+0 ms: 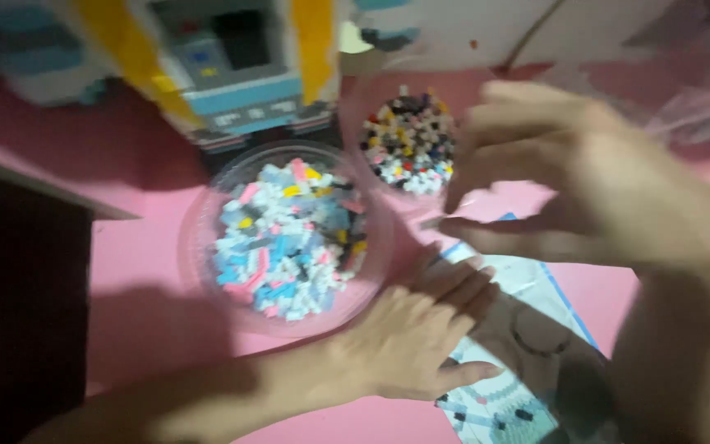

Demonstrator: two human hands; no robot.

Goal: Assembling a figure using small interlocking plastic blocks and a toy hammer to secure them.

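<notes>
- A pink table (149,271) is seen, with a block-built model (232,66) at the back.
- 2 clear bowls of tiny bricks are set by it: the large bowl (285,238) and the small bowl (408,144).
- The left hand (408,333) is laid flat and spread beside the large bowl, on the instruction sheet (527,288).
- The right hand (585,181) is held curled above the sheet; whether anything is pinched cannot be told.
- The bricks are judged light, hard and easily scattered, so each is best pinched by its sides.

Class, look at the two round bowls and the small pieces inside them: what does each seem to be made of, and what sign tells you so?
Large bowl: probably clear, glossy plastic; the pink table shows through its wall. Small bowl looks the same, though blurred. Small pieces: likely hard moulded plastic, shown by flat, solid colours and blocky shapes. Left hand lies flat beside the large bowl; right hand is raised above the table.
</notes>
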